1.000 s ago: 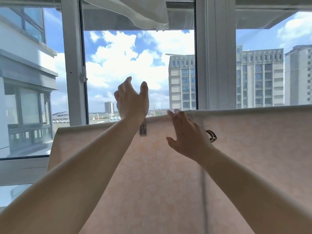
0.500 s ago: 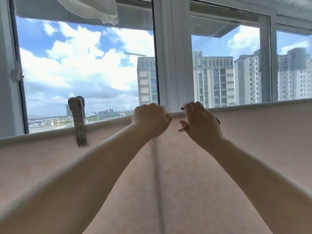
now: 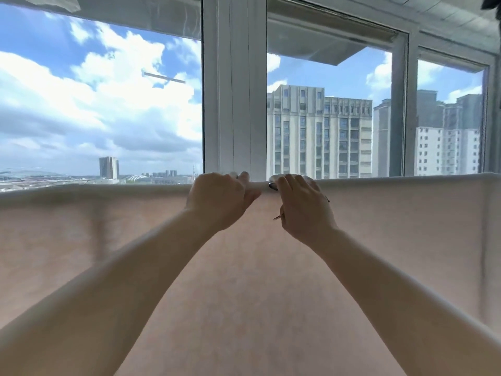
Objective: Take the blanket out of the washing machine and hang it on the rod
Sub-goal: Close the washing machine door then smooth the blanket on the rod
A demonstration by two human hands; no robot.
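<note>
A pale pink blanket (image 3: 393, 240) hangs in front of me, folded over a rod that stays hidden under its top edge. My left hand (image 3: 219, 202) is curled into a fist and grips that top fold near the middle. Just to its right, my right hand (image 3: 303, 210) curls over the same edge and holds a small metal clip (image 3: 272, 185). Only the clip's dark tip and thin wire parts show past the fingers. The two hands are almost touching.
Right behind the blanket stands a white window frame post (image 3: 234, 104), with glass panes on both sides. Another frame post (image 3: 400, 118) is further right. The blanket's right side edge (image 3: 488, 240) hangs near the frame's right border.
My left hand went from open to a fist on the top fold. Both hands shifted right along the edge, and the clip pinned on the left has left the view.
</note>
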